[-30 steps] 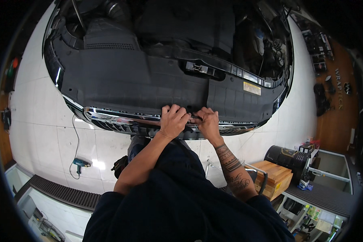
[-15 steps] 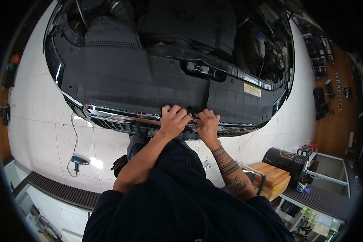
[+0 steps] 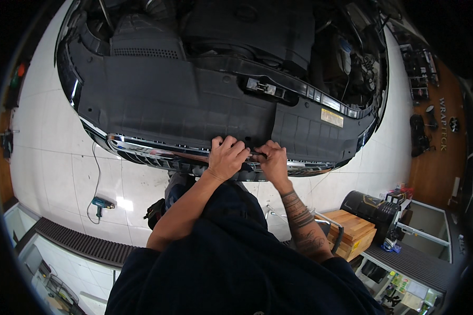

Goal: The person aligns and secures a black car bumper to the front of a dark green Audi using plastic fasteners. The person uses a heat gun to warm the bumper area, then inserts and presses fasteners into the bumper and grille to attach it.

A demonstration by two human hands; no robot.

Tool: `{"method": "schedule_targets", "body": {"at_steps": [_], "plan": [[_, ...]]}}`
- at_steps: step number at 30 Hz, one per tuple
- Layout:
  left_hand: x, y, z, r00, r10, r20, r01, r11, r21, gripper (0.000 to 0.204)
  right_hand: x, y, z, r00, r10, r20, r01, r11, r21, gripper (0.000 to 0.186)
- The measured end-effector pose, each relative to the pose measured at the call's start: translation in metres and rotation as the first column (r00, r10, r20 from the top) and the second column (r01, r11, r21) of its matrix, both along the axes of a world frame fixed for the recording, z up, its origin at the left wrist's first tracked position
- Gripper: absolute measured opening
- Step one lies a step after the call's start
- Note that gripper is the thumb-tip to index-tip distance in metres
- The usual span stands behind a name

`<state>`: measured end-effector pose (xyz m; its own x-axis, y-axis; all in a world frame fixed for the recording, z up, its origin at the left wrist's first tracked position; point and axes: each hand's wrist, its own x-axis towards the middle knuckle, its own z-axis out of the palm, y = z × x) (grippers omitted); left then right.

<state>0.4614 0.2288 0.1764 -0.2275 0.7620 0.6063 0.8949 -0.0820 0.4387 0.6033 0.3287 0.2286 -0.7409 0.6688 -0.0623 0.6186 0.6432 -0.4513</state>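
The front of a car spreads before me, its black plastic radiator cover [image 3: 152, 100] lying behind the chrome-edged grille [image 3: 157, 148]. My left hand [image 3: 227, 158] has its fingers bent over the grille's upper edge, where the cover meets it, with the thumb toward the right hand. Just to its right, my right hand [image 3: 273, 164] is closed in a pinch at the same edge. A small dark bit shows by its fingertips, too small to name. Behind both hands the hood latch [image 3: 265, 88] sits in its recess.
The engine cover [image 3: 247, 31] fills the open bay. On the tiled floor to the left lies a teal heat gun [image 3: 103, 206] with its cord. A wooden box [image 3: 347, 231] and a black cylindrical case [image 3: 370, 212] stand to the right, by a dark ribbed bench top [image 3: 415, 270].
My right hand has turned slightly and its fingers have drawn tighter at the edge. The left hand keeps its place on the grille. The view has shifted a little.
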Motion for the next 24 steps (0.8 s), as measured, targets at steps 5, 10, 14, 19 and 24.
{"method": "schedule_targets", "body": {"at_steps": [5, 10, 14, 19, 24], "plan": [[-0.002, -0.001, -0.001, 1.0, -0.029, -0.002, 0.028, 0.999, -0.046, 0.007, 0.009, 0.018, 0.01, 0.976, 0.211, 0.055, -0.203, 0.97, -0.134, 0.023], [-0.005, 0.0, 0.013, 0.994, -0.08, 0.079, 0.088, 0.991, -0.101, 0.008, 0.011, 0.02, 0.005, 0.97, 0.243, -0.012, -0.243, 0.966, -0.089, 0.02], [-0.031, 0.014, 0.046, 0.927, -0.115, 0.358, 0.154, 0.984, -0.084, 0.012, 0.012, 0.042, 0.002, 0.948, 0.274, -0.164, -0.286, 0.956, -0.058, 0.016], [-0.041, 0.015, 0.054, 0.878, -0.038, 0.478, 0.124, 0.981, -0.149, 0.011, -0.044, 0.06, 0.036, 0.82, -0.276, -0.502, 0.008, 0.882, -0.471, 0.016], [-0.053, 0.017, 0.065, 0.661, 0.12, 0.741, -0.067, 0.993, -0.1, 0.017, -0.051, 0.013, -0.053, 0.819, -0.442, -0.365, 0.096, 0.735, -0.672, 0.028]]}}
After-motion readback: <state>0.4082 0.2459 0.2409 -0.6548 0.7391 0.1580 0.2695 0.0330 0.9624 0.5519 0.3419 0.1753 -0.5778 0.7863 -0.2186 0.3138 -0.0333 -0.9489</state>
